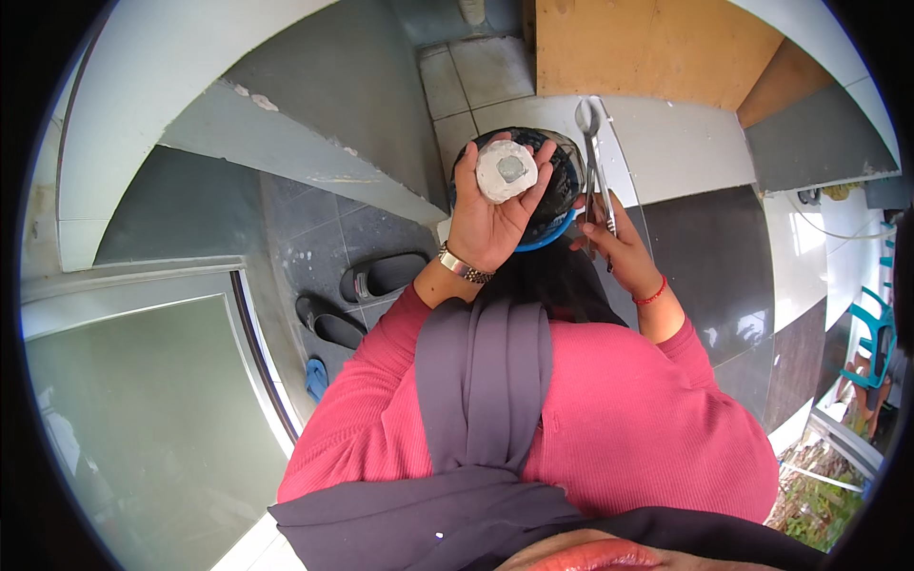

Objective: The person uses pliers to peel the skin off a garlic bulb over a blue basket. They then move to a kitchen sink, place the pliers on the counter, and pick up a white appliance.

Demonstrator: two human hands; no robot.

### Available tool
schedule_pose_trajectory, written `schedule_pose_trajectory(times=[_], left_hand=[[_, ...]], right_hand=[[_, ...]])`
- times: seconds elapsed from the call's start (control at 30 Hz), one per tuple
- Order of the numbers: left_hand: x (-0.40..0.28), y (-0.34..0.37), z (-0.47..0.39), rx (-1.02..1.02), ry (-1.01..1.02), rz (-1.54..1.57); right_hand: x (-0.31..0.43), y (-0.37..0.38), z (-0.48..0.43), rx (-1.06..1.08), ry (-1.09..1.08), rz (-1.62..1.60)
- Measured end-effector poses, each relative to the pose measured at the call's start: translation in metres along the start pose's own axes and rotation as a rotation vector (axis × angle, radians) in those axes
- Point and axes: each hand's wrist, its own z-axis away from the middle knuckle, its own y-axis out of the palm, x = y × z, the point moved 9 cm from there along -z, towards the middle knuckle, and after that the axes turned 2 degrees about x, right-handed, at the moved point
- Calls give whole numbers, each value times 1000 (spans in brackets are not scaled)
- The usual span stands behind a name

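Note:
On the raised palm of my left hand (pixel 496 214) lies a round, whitish, rough-edged lump (pixel 493 178) with a greyish-green patch in its top; my fingers curl around its sides. What the lump is made of, I cannot tell. Below it stands a round container lined with a black plastic bag (pixel 550 203), with a blue rim (pixel 550 239) showing on the near side. To the right, my right hand (pixel 618 243) grips metal utensils by their handles, a spoon (pixel 588 121) among them, its bowl pointing away from me.
A low grey wall (pixel 307 150) runs along the left, with dark sandals (pixel 385 277) and a blue slipper (pixel 316 378) on the tiles beside it. A wooden panel (pixel 643 46) stands ahead. At far right are a teal plastic chair (pixel 875 335) and part of a person.

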Motion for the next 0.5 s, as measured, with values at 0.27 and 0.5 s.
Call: schedule_pose_trajectory(times=[0.27, 0.5], left_hand=[[-21, -84, -45, -178, -2, -149], [-2, -135, -68, -200, 96, -96]], right_hand=[[-1, -19, -25, -190, -90, 459], [-6, -26, -38, -25, -247, 650]])
